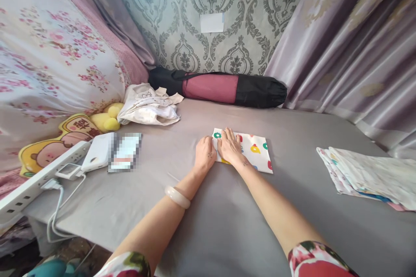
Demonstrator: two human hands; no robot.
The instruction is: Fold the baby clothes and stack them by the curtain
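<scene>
Palm down on the folded print cloth (255,149)

My right hand (230,145) lies on top of the print cloth, fingers spread; my left hand (204,153) is curled at its left end, and I cannot tell whether it pinches the edge. The print cloth rests on a grey cover (221,220). To do this well, I'd steady that end with my left hand and press outward with my right palm, so creases leave and the corners stay square. Right of the print cloth, well apart, lies a stack of folded fabric (373,177); beyond it, a long bag (211,88); beyond and to its left, a crumpled white bundle (146,106).
</scene>
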